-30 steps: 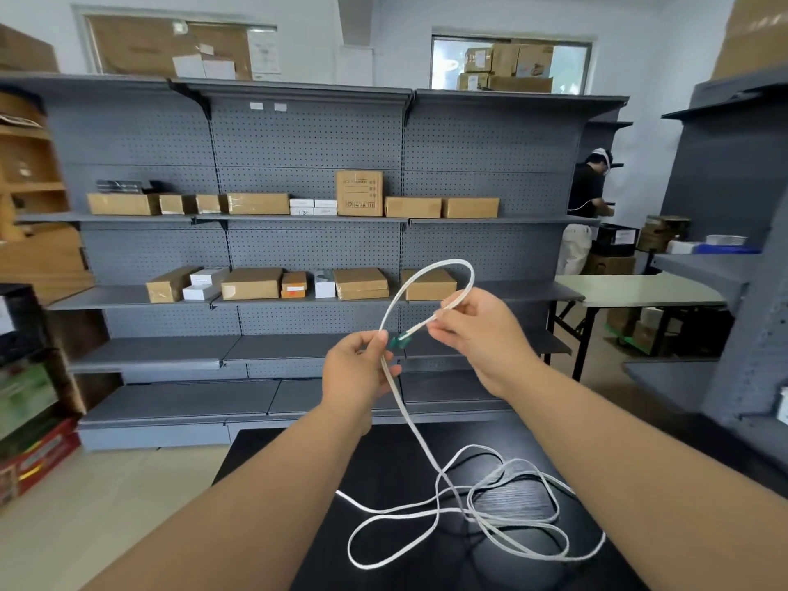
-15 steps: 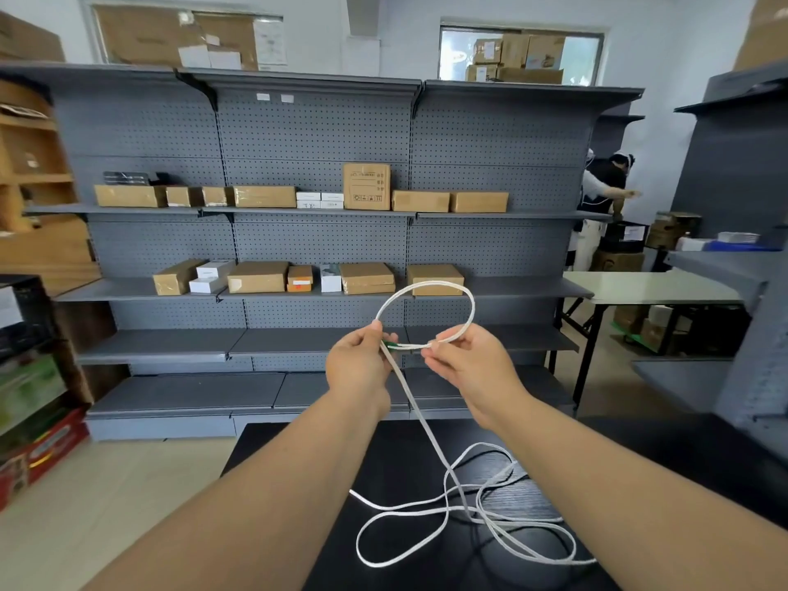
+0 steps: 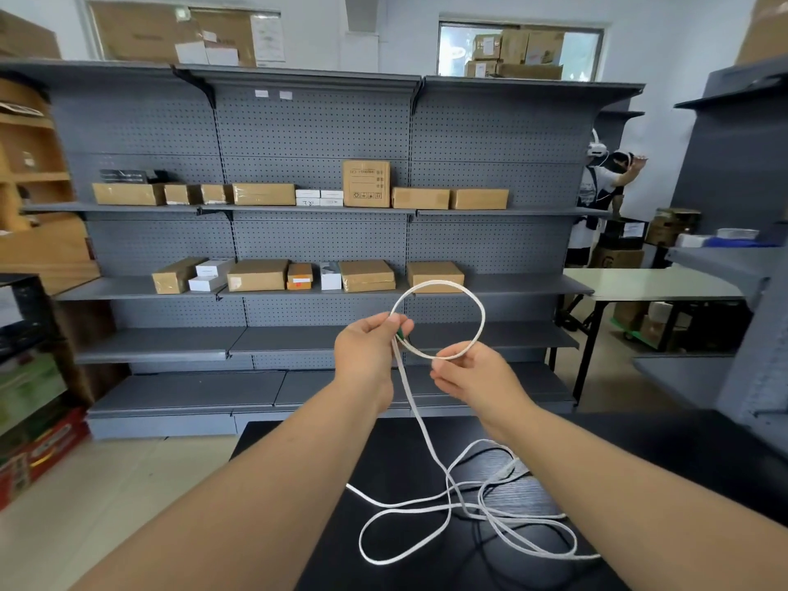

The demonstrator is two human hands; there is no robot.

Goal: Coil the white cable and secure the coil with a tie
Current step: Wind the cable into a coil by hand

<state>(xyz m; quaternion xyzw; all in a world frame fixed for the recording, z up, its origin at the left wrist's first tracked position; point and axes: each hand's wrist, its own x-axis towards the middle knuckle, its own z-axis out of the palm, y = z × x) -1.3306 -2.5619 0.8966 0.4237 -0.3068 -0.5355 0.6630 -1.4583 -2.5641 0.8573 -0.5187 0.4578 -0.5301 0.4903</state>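
Pinching the crossing point of a single loop, the left hand [image 3: 366, 356] is clamped on the white cable [image 3: 483, 322] between thumb and fingertips. A green end fitting [image 3: 401, 334] is trapped at the same spot. The grip is judged to be placed there so that the loop cannot spring open.

The lower arc of the loop is pinched by the right hand [image 3: 473, 377], thumb against curled fingers, apparently so that the loop's size and flatness can be set. The loop is held upright in the air between the two hands, above the black counter [image 3: 639, 462].

From the left grip the cable is led downward to the counter, where the rest is spread in loose, overlapping slack. This length is uncoiled, so the task is assessed as being at an early stage. No tie can be identified in view.

Behind the hands, grey shelving [image 3: 320, 232] carrying cardboard boxes [image 3: 257, 275] is seen.
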